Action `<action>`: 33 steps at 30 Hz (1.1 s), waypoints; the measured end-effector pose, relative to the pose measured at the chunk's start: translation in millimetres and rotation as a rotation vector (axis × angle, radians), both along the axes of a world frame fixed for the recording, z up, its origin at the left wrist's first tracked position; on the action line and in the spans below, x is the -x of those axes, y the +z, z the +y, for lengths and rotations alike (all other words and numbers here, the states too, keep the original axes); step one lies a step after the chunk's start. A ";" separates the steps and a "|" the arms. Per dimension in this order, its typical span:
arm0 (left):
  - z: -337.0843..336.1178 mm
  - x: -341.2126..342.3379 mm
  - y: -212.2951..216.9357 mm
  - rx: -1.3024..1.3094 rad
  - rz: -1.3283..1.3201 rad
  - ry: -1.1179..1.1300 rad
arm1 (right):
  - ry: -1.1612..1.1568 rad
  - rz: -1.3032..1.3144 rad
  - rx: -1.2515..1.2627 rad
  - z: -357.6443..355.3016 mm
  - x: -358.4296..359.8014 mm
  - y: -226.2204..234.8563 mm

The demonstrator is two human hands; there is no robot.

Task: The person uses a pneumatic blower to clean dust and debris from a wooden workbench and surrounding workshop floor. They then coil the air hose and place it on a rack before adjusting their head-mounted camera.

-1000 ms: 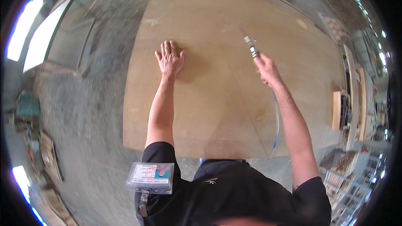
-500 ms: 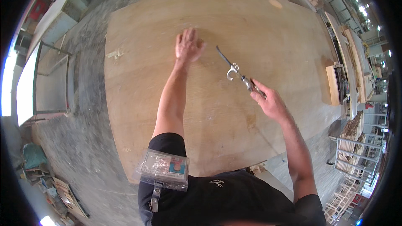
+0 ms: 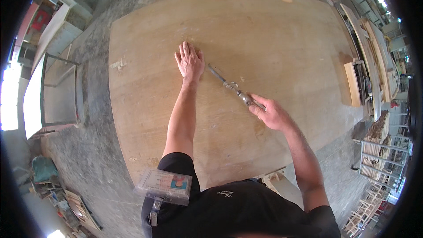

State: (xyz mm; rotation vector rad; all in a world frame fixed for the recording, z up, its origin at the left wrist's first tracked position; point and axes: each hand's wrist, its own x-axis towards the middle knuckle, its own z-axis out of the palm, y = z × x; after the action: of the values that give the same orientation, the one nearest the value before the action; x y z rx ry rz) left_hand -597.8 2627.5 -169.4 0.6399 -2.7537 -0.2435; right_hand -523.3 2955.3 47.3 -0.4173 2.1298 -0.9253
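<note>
Change: the metal air nozzle tool (image 3: 231, 87) has swung in, its tip now just beside the left hand (image 3: 190, 61), closer than half a second ago.
Left hand: flat, fingers spread, pressed on the large plywood sheet (image 3: 273, 39), holding nothing.
Right hand (image 3: 269, 113): grip clamped round the tool's handle, nozzle aimed far-left across the sheet.
Sheet: lies on the concrete floor (image 3: 92, 128), mid-scene, surface mostly bare and clean.
Progress: by the look of it, work is mid-pass near the centre; the far and right stretches seem untouched.
Surroundings: stacked timber (image 3: 354, 83) at the right edge.
</note>
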 end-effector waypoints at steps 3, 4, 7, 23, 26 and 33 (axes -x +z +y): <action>-7.7 16.1 11.0 0.004 -0.119 0.005 | -0.007 0.087 0.071 23.6 -1.1 -13.8; -17.8 28.7 14.1 0.012 -0.158 0.012 | -0.079 0.126 0.074 29.5 11.3 -13.1; -19.1 57.2 16.0 -0.020 -0.238 0.139 | -0.353 0.199 0.008 71.3 43.1 -2.7; 163.3 238.5 -3.5 0.046 -0.108 -0.518 | -0.666 0.324 -0.159 165.5 -74.9 -19.1; 180.5 244.0 5.0 0.021 -0.107 -0.435 | -0.944 0.291 -0.145 208.7 -85.9 -36.9; 176.7 230.6 1.6 0.078 -0.136 -0.292 | -0.719 0.224 -0.129 190.5 -86.5 4.6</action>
State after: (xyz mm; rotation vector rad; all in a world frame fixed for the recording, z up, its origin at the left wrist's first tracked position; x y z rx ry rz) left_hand -828.4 2804.2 -167.8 0.2397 -2.9657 -0.1591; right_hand -436.8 3145.7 51.9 0.3614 2.5816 -1.1512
